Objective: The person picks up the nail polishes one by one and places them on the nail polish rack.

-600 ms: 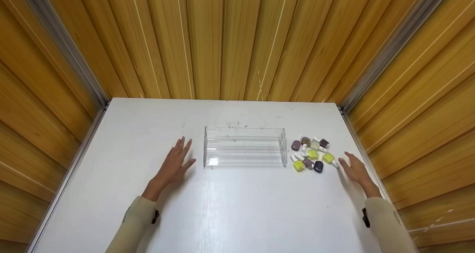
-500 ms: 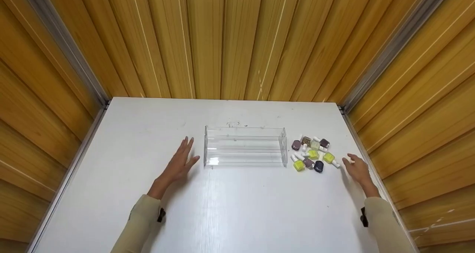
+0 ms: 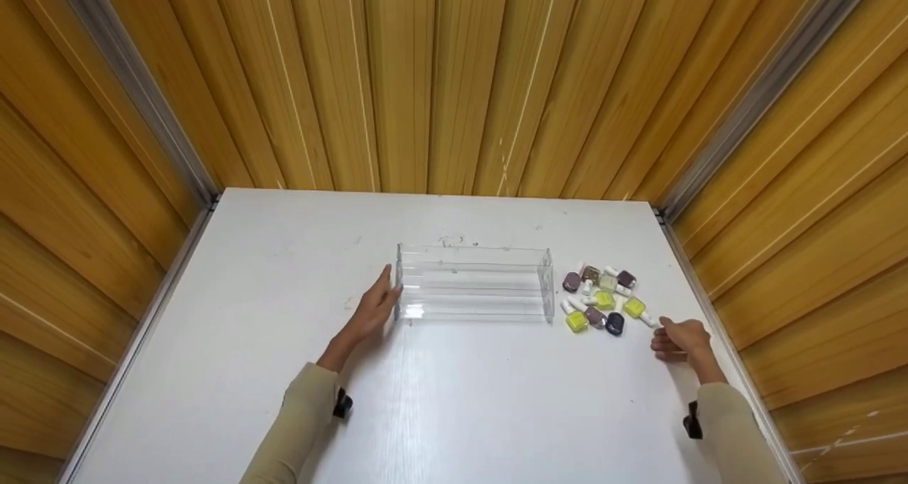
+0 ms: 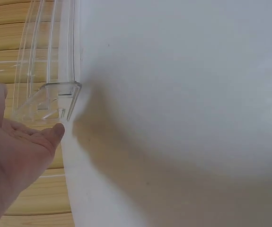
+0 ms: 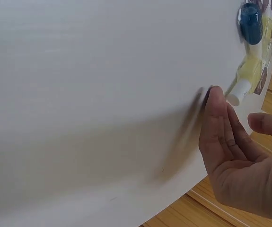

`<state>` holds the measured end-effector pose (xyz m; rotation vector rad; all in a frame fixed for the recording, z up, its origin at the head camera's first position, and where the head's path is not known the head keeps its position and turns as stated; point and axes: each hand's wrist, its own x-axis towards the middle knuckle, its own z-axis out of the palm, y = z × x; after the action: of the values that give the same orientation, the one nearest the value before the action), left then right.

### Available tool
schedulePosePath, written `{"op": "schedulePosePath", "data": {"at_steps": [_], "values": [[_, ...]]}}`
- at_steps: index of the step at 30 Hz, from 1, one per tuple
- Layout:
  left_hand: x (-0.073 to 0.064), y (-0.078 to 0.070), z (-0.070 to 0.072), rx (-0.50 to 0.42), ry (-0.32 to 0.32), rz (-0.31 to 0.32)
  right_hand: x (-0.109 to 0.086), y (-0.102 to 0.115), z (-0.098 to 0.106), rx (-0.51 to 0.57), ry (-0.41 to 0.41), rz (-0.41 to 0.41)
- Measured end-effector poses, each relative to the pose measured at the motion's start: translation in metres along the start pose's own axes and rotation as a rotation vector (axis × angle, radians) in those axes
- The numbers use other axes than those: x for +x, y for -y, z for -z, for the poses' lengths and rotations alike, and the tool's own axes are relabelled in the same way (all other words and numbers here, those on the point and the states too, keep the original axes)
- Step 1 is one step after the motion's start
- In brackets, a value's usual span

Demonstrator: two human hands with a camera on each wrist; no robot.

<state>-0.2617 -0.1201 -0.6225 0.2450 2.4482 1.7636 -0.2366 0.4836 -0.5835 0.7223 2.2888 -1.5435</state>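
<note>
Nearest you, past your beige sleeves (image 3: 305, 399) with a small black device (image 3: 342, 403) at the cuff, your right hand (image 3: 682, 336) has turned so that its fingers point left above the white tabletop (image 3: 496, 413). They lie together, gently bent, with the thumb apart and nothing held; the white cap of a yellow, square-bodied bottle (image 3: 635, 307) is just beside them. Your left hand (image 3: 369, 315) has moved more plainly, narrowing its gap to the left end of the clear plastic stepped rack (image 3: 475, 306). Its fingers reach forward along that end panel, stretched out rather than clamped; you cannot tell whether the thumb touches. To my judgement, this leaves the left placed to steady the rack, with the right in easy reach of the bottles. Farther on, the small white-capped bottles (image 3: 576, 321) in yellow, mauve and near-black lie in a loose heap just beyond the rack's right end. Yellow-brown wood-patterned panels (image 3: 468, 79) stand behind the table.
</note>
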Motion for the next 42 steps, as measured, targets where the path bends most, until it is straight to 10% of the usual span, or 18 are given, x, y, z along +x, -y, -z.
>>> {"op": "schedulePosePath", "data": {"at_steps": [11, 24, 42], "values": [[0.007, -0.003, -0.005, -0.282, 0.003, 0.265, 0.009, 0.006, -0.019, 0.1, -0.093, -0.019], [0.002, 0.003, -0.008, -0.263, 0.019, 0.261, 0.03, 0.012, -0.028, -0.058, -0.293, -0.058], [0.007, 0.003, -0.006, -0.302, -0.003, 0.223, 0.039, 0.023, -0.034, -0.147, -0.359, -0.055]]}}
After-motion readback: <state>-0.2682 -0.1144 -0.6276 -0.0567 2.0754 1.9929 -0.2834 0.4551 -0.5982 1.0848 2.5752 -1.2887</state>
